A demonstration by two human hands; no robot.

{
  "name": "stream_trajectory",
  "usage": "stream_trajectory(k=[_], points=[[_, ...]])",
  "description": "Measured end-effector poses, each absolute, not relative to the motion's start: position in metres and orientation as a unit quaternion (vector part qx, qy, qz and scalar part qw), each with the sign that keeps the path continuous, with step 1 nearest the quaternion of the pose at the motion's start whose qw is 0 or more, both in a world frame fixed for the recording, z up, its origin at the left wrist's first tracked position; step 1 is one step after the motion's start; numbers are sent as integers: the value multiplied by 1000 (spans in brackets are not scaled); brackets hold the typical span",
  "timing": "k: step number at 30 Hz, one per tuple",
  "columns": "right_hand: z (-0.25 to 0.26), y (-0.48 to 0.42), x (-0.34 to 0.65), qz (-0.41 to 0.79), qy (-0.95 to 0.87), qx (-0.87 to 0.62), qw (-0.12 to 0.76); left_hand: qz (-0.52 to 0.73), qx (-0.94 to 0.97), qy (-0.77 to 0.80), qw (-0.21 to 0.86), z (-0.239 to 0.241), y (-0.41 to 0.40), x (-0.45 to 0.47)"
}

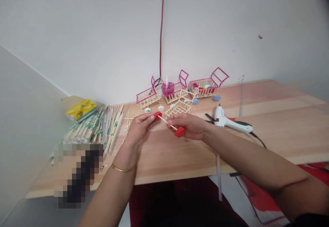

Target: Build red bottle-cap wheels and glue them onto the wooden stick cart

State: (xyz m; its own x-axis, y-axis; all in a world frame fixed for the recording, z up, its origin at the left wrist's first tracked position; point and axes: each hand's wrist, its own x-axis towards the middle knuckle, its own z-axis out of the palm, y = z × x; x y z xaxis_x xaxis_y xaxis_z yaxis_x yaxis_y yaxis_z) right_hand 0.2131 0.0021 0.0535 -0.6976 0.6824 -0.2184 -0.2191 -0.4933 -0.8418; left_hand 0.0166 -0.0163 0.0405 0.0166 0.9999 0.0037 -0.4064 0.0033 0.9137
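Between my hands is a thin wooden stick (167,121) with a red bottle cap at each end. My left hand (140,126) pinches the left red cap (157,116) between thumb and fingers. The fingers of my right hand (189,124) close on the stick, close to the other red cap (179,131). Just behind them lies a small unpainted stick frame (178,108). Farther back stand small stick carts with pink edges, among them a left cart (148,98) on white cap wheels and a right cart (205,87) with coloured caps inside.
A white glue gun (228,121) with a cord lies to the right, beside black-handled pliers or scissors (210,118). Bundled sticks (86,129) and a yellow packet (81,109) lie at the left. A pink cup (168,88) stands by the wall among the carts.
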Motion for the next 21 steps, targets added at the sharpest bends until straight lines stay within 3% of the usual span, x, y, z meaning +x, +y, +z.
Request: stream_trajectory(k=[21], points=[[49,4,213,810,-453,-251,273,578,408,378,596,38,-16,15]])
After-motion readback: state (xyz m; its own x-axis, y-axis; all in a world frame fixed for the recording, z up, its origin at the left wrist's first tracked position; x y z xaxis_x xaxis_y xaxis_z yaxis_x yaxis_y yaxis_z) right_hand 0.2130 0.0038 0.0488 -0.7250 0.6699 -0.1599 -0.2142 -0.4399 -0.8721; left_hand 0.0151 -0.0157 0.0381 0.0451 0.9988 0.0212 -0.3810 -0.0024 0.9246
